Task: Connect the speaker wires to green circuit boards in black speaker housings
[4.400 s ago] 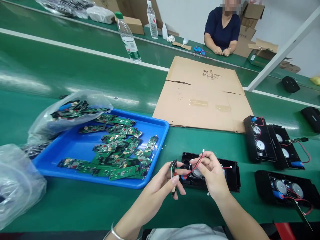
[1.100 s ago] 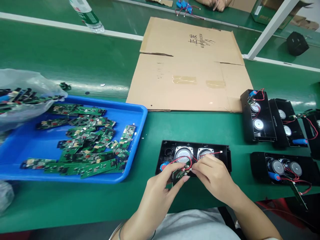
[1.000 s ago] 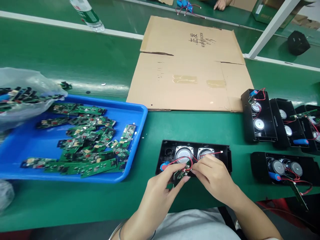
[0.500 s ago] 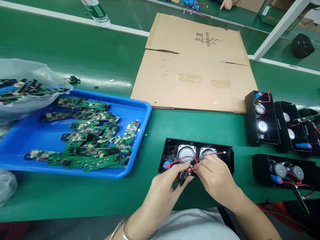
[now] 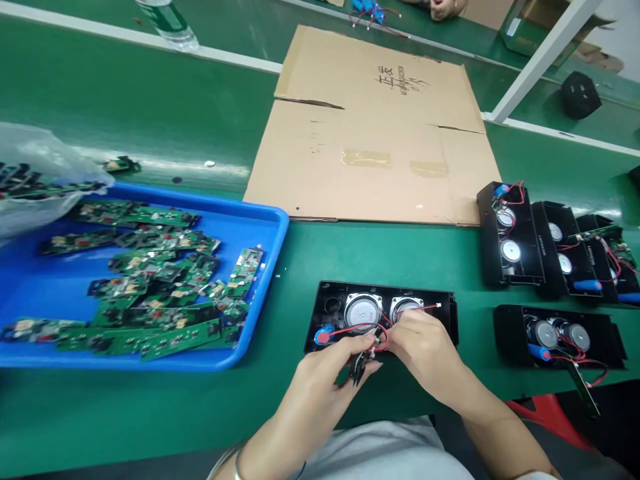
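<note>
Blue tray (image 5: 260,267) of green boards (image 5: 150,293) sits left. My left hand (image 5: 325,370) pinches a small board (image 5: 359,365) just near of the open black speaker case (image 5: 330,303), center-near. My right hand (image 5: 425,353) is pressed against it, fingers closed on the red wire (image 5: 350,328) at the board. Cardboard sheet (image 5: 370,133) lies far, more speaker cases (image 5: 540,247) right.

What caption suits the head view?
Left hand and right hand join small green circuit board to red wire over black plastic speaker housing.
</note>
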The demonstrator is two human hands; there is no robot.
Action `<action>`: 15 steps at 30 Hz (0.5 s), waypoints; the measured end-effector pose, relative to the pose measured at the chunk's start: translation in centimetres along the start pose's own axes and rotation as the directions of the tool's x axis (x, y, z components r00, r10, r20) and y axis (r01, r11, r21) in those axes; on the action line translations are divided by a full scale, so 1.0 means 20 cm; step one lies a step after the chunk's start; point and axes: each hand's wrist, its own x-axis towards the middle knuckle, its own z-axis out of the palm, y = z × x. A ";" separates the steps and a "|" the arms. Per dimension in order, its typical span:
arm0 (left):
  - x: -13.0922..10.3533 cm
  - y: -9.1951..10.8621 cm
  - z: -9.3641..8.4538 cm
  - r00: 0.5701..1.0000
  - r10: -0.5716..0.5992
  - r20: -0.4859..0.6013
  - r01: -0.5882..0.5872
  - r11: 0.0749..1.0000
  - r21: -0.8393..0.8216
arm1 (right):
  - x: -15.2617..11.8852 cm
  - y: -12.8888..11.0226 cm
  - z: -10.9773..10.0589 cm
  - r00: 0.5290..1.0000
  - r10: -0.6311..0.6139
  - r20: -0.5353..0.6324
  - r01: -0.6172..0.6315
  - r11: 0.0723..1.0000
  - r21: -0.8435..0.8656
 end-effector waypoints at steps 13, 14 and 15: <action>0.00 0.08 -0.01 0.936 -0.293 -0.193 0.298 0.955 -0.004 | -0.10 0.16 -0.23 0.995 0.101 -0.021 -0.098 0.852 -0.514; 0.00 0.08 -0.01 0.929 -0.312 -0.199 0.316 0.949 -0.013 | -0.10 0.16 -0.23 0.994 0.104 -0.013 -0.096 0.858 -0.505; 0.00 0.08 0.00 0.922 -0.329 -0.204 0.332 0.943 -0.019 | -0.10 0.16 -0.22 0.994 0.112 -0.010 -0.103 0.869 -0.483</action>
